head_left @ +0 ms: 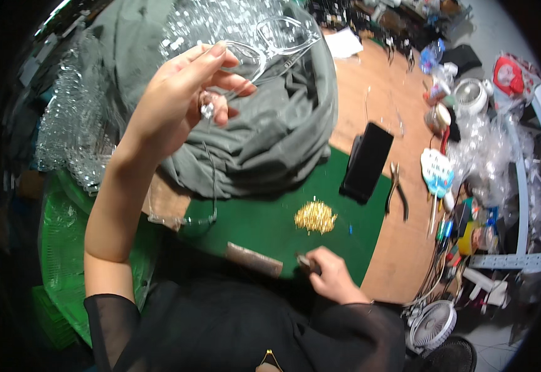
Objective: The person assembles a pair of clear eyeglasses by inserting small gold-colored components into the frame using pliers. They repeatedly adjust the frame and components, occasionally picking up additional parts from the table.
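My left hand [186,87] is raised over the grey cloth [264,142], its fingers closed on a clear eyeglass frame [276,46]. Behind that frame lies a heap of shiny clear pieces [202,25]. A second clear eyeglass frame [186,220] rests below my left hand, by the green mat's left edge. My right hand [334,277] is low over the green mat [245,226], closed on a small dark tool whose kind is hard to make out. Just above it is a pile of small gold-coloured metal pieces [315,217]. A flat brownish bar [253,259] lies left of my right hand.
A black phone [368,162] leans at the mat's upper right, with dark-handled pliers [395,192] beside it. Small fans [470,94], jars and plastic bags crowd the right side. Stacked clear frames [75,118] and a green basket [66,248] stand at the left.
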The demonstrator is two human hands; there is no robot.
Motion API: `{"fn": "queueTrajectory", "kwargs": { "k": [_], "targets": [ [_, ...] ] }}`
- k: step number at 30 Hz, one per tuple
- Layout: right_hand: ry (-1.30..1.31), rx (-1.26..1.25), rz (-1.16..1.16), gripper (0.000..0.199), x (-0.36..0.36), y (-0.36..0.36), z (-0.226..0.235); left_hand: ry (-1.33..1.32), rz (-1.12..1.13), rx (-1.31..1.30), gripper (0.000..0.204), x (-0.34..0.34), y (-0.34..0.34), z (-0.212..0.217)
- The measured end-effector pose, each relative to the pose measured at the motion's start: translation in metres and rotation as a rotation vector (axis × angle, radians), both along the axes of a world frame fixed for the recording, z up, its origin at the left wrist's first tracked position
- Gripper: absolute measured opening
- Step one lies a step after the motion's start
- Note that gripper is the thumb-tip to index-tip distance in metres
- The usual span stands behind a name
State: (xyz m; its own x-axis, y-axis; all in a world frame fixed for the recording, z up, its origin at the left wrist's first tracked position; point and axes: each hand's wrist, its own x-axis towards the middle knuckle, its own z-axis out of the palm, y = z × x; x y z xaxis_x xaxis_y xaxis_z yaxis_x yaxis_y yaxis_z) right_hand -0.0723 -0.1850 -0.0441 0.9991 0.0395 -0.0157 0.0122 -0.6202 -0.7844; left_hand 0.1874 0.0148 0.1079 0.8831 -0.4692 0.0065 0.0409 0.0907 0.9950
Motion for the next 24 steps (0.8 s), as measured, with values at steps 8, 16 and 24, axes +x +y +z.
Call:
{"fn": "queueTrajectory", "kwargs": {
  "k": [8, 16, 24],
  "targets": [
    [0.029, -0.605, -0.005, 0.060, -0.006, 0.005, -0.008, 0.206, -0.138, -0.353, 0.078, -0.135, -0.001, -0.046],
    [-0.069, -0.349, -0.169, 0.044, 0.007, -0.026, -0.012, 0.287, -0.173, -0.517, 0.050, -0.181, -0.013, -0.085],
    [-0.061, -0.548, -0.057, 0.056, 0.003, -0.007, -0.017, -0.042, -0.209, -0.338, 0.049, -0.180, 0.007, -0.108]
  ]
}}
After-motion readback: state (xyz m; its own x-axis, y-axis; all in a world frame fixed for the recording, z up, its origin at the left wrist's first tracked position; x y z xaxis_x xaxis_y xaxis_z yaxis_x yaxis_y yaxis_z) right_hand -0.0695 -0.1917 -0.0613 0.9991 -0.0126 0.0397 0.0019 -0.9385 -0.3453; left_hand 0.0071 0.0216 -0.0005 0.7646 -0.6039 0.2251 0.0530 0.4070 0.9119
